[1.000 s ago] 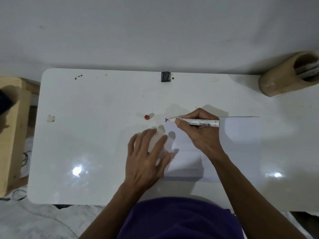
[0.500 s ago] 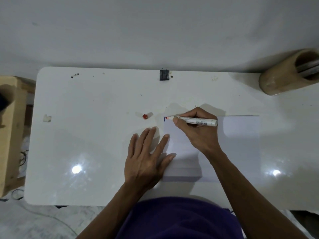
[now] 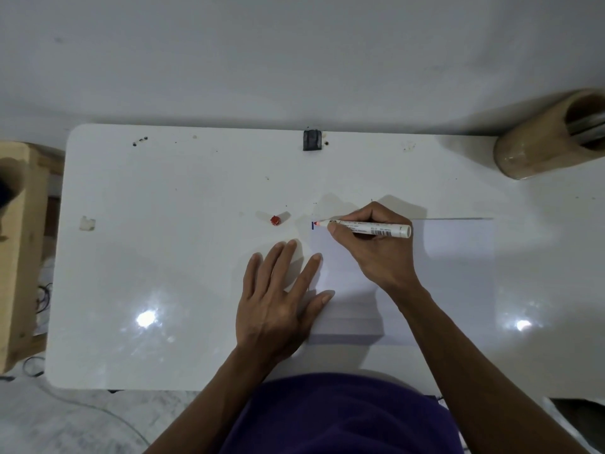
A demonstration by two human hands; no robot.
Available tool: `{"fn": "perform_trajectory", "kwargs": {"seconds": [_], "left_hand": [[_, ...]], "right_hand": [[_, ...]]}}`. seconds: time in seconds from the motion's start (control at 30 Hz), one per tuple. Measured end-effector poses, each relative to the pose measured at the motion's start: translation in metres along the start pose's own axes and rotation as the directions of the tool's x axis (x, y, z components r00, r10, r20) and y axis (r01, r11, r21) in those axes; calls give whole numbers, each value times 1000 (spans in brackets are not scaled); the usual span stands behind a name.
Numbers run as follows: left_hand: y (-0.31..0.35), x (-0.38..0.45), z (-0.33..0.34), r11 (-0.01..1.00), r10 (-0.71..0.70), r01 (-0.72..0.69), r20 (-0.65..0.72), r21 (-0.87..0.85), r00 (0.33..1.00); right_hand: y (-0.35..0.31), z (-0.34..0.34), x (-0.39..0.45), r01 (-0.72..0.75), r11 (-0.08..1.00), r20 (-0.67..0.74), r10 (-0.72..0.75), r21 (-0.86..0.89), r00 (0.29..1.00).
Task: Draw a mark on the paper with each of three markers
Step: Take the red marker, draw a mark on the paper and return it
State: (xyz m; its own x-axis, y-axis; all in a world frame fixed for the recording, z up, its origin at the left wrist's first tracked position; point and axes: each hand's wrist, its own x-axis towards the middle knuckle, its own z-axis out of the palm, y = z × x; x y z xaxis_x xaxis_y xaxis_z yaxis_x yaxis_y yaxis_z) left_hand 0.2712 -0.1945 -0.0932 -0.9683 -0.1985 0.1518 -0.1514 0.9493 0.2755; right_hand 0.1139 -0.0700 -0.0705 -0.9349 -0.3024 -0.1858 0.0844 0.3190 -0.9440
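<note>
Barely shifted, the red-tipped marker [image 3: 366, 228] stayed pinched in the right hand [image 3: 376, 253], tip touching the paper [image 3: 458, 273] at its far-left corner beside a blue mark [image 3: 313, 225]; left hand [image 3: 278, 303] lay flat, open, on the worktop [image 3: 163, 257].

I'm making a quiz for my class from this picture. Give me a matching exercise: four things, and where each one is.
Things:
1. marker
2. red cap
3. left hand
4. tan holder

Places:
A. far right end of the table
B. flat on the paper's left edge
C. gripped in the right hand, tip at the paper's top left corner
D. lying loose left of the paper

Pairs: 1-C, 2-D, 3-B, 4-A
</note>
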Motion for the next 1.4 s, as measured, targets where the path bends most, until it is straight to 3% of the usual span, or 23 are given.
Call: {"fn": "perform_trajectory", "kwargs": {"seconds": [0.67,0.77,0.83,0.9,1.0,1.1,1.23,1.3,1.33,1.4], "left_hand": [[-1,-1,0,1000,11,-11,12,-17,1000],[-1,1,-4,999,-1,3,32,-46,999],[1,6,-13,981,-96,97,11,-165,995],[2,21,-29,911,-284,268,-8,-312,959],[-7,57,-45,810,-499,484,44,-331,866],[-19,81,-47,804,-518,534,133,-263,845],[-25,80,-46,820,-484,499,125,-280,866],[-22,78,-54,705,-539,542,151,-458,828],[-18,76,-60,592,-576,563,186,-577,796],[-5,71,-77,274,-602,565,319,-778,732]], "right_hand": [[-5,-2,0,-35,998,44,38,-61,998],[-12,-5,2,-90,992,34,87,88,996],[-21,-11,3,-129,961,26,127,245,992],[-31,-17,3,-139,931,23,140,338,990],[-42,-21,-2,-115,920,20,116,374,993],[-50,-21,-13,-114,925,7,119,362,993],[-60,-21,-35,-118,935,-31,136,336,990],[-68,-21,-47,-124,928,-65,156,350,986],[-72,-22,-54,-122,925,-84,162,359,983],[-82,-23,-66,-104,924,-120,158,368,980]]}}
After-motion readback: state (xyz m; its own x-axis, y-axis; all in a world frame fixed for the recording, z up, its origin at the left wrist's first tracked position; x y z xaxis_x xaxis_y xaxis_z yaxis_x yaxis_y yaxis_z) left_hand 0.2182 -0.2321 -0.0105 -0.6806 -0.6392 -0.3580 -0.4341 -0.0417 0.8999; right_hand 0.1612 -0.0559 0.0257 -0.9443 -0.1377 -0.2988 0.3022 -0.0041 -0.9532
